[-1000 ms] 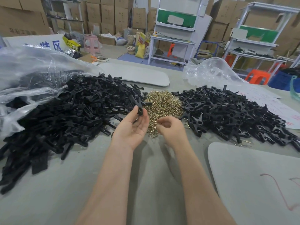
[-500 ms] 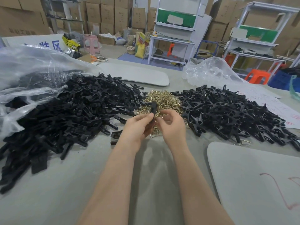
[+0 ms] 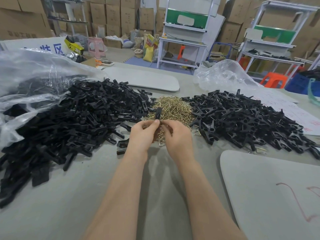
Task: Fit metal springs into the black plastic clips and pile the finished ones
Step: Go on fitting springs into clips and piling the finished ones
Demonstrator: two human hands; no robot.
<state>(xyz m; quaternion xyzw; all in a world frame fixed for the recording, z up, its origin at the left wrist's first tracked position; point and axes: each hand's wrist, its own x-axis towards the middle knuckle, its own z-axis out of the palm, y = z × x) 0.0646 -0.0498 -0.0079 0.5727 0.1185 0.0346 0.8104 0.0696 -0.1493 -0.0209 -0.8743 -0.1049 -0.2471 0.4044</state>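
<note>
Clip (image 3: 158, 113): black matte plastic, narrow, held upright over the near edge of the spring heap (image 3: 173, 108).
Left hand (image 3: 143, 134): thumb and fingers pinch the clip's lower end.
Right hand (image 3: 178, 135): fingers curled, tips at the clip's base; cannot tell what they pinch.
Spring heap: brass-coloured bent wire, mid-surface (image 3: 86, 196).
Left pile (image 3: 78, 118): loose black clip parts.
Right pile (image 3: 242, 118): black clips with wire showing.
</note>
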